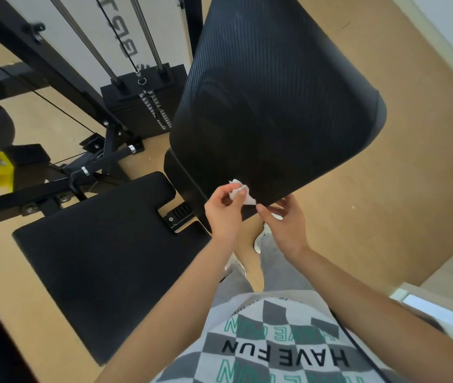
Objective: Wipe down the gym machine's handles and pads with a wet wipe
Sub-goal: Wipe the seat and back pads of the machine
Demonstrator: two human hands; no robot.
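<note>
Wet wipe point(241, 191) in pinch of left hand point(223, 212), long axis down-right toward slack-fingered right hand point(284, 228)

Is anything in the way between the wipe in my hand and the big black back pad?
Nothing visible does. The wipe, pinched in the left hand with the right hand at its corner, sits right in front of the lower edge of the back pad, with no object between them.

The light is bright and soft. The black pad point(275, 92) shows a faint shine. Edges bend and look a bit blurry.
</note>
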